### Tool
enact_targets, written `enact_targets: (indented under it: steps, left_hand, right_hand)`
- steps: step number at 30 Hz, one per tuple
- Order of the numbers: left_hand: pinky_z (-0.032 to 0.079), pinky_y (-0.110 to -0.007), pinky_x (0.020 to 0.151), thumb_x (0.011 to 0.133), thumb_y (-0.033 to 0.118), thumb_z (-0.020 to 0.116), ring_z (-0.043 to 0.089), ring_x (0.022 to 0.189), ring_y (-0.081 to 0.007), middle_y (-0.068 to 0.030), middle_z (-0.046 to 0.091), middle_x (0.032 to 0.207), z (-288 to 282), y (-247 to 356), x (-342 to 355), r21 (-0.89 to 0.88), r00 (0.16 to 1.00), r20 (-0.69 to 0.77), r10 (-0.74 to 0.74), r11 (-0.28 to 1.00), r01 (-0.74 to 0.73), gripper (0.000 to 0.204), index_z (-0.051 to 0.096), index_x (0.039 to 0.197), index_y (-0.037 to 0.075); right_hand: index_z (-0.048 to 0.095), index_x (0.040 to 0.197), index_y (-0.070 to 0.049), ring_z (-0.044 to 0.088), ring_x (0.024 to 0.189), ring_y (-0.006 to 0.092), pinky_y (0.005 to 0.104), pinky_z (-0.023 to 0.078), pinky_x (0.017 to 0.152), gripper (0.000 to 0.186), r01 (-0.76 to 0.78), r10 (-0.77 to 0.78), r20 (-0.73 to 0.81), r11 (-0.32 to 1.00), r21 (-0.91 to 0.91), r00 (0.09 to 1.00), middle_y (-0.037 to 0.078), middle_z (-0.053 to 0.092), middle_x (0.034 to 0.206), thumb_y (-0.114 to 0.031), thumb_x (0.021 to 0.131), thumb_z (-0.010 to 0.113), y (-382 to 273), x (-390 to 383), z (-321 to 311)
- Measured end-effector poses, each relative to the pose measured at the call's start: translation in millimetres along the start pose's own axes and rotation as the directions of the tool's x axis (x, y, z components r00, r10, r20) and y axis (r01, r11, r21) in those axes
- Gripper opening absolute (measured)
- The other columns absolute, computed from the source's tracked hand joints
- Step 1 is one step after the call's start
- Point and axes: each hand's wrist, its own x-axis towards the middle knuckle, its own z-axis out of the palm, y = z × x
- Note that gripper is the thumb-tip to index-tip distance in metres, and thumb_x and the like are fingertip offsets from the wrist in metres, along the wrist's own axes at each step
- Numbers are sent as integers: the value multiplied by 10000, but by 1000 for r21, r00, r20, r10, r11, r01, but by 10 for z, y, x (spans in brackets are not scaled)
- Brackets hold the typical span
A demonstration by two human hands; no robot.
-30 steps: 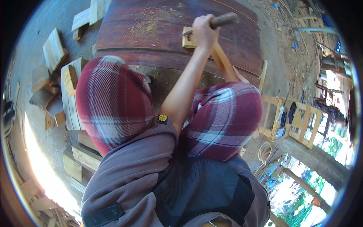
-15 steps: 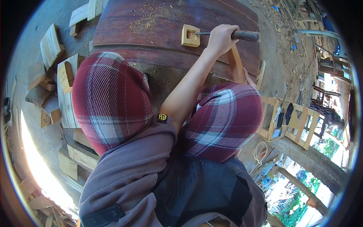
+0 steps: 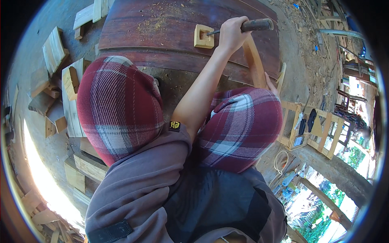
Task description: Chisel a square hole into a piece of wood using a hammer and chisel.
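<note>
A small pale-yellow wood block with a squared recess lies on a dark reddish wooden board. My left hand is closed round a chisel, its thin blade slanting into the recess. Past my fist, toward the right, sticks out a thick dark cylindrical handle. Just under it begins a tan wooden shaft; its far end is hidden by my left hand. My right hand grips the shaft's near end, mostly covered by my right knee in plaid cloth.
Wood shavings are scattered over the dark board. Cut wood blocks lie in several piles on the floor to the left. A slatted wooden frame and a coiled pale cord are at the right.
My left hand has shifted slightly up and left, and the chisel now tilts more, its handle end raised in the picture. The wooden shaft and my right hand have moved slightly.
</note>
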Motion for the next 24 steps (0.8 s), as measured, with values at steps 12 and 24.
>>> enact_targets:
  steps: [12, 24]
  left_hand:
    - [484, -431, 689, 737, 146, 745, 620, 774, -336, -106, 616, 748, 112, -68, -119, 115, 994, 51, 98, 988, -104, 180, 605, 830, 81]
    - [486, -417, 675, 733, 159, 747, 627, 770, -325, -99, 623, 740, 160, -90, -119, 127, 995, 42, 90, 987, -94, 182, 603, 816, 86]
  right_hand:
    - [382, 1482, -24, 635, 1038, 237, 309, 521, 819, 715, 372, -295, -401, 920, 127, 867, 226, 568, 1313, -76, 818, 640, -538, -358, 83]
    - [410, 1447, 31, 601, 1121, 260, 348, 470, 953, 688, 367, -360, -397, 928, -61, 844, 231, 564, 1306, -80, 807, 638, -572, -299, 280]
